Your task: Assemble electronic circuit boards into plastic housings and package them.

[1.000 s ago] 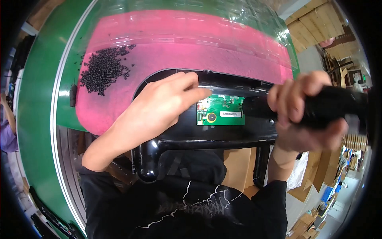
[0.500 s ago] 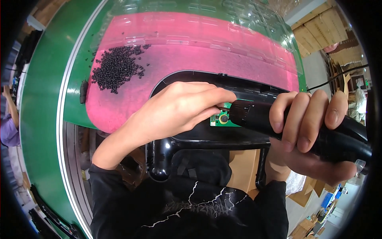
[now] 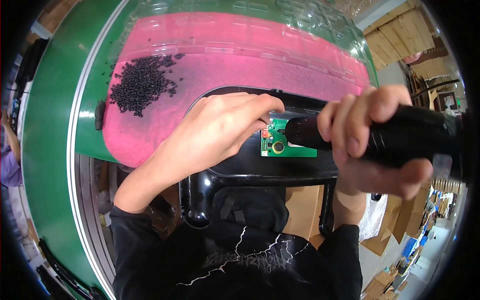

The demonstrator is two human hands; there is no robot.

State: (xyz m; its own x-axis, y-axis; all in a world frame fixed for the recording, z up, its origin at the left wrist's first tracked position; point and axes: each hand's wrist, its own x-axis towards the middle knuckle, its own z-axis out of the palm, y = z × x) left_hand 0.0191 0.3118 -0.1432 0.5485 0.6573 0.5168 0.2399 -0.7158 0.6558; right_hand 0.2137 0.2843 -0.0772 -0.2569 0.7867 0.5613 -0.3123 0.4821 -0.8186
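In my right hand (image 3: 362, 125) is a black electric screwdriver (image 3: 307, 132), its fingers wrapped round the body. The tool's front end is over a green circuit board (image 3: 287, 151), with a thin dark tip showing close to the board. This board lies in a black plastic housing (image 3: 270, 170) that rests partly on the pink mat. My left hand (image 3: 225, 122) hovers at the board's left edge with thumb and fingertips pressed together. Whatever those fingertips hold, if anything, is hidden.
A heap of small black screws (image 3: 142, 82) lies on the pink mat (image 3: 235, 70). Behind it is a clear plastic tray (image 3: 220, 47). Cardboard boxes (image 3: 405, 35) are stacked at far right. A person in a purple sleeve (image 3: 10, 170) is at far left.
The screwdriver's rear end has swung upward and its front has shifted slightly up and left. My left hand has drawn a little left, uncovering more of the board.
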